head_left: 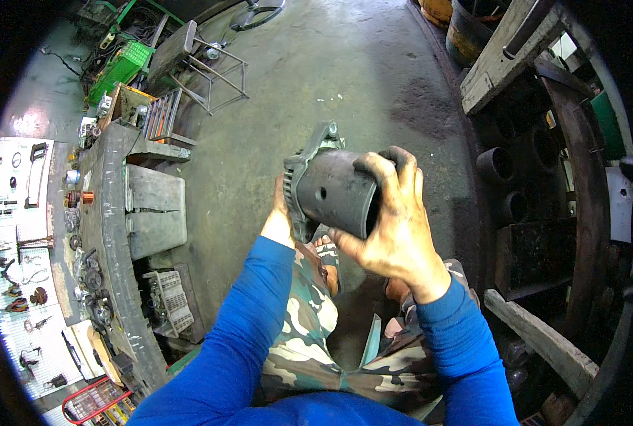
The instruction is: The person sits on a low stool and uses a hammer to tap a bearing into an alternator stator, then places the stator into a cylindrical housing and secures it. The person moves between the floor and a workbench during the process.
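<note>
Held up in front of me above my knees is a motor housing, a dark metal cylinder with a round hole in its side. A grey cast end bracket with slots and a lug on top sits at its left end. My left hand supports the bracket end; most of its fingers are hidden behind it. At the other end, my right hand grips the rim, thumb below and fingers curled over the top. That hand covers part of the cylinder's open mouth.
To the left runs a worn workbench with small parts, beside a tool board. A grey bin and a stool stand on the floor. At right, a wooden rack holds dark cylinders.
</note>
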`<act>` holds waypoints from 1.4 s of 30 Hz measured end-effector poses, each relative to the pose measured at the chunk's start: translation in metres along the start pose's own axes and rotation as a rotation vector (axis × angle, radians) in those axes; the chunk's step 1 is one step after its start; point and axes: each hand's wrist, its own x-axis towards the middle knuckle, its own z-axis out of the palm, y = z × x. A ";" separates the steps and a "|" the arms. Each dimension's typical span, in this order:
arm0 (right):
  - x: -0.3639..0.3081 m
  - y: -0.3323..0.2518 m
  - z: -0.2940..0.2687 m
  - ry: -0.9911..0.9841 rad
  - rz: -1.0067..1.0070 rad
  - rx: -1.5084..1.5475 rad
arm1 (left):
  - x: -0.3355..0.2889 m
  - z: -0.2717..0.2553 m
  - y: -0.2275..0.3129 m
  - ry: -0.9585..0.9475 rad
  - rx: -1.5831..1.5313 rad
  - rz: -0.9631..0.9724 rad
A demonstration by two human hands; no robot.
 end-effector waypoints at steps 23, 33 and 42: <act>-0.009 0.069 0.015 -0.137 1.024 1.209 | 0.022 -0.049 -0.019 -0.063 0.001 0.177; 0.016 0.076 0.025 -0.006 0.647 0.999 | 0.016 -0.003 -0.016 0.279 -0.157 -0.066; 0.027 0.073 0.037 0.042 0.690 0.962 | 0.025 -0.006 -0.024 0.395 -0.167 -0.110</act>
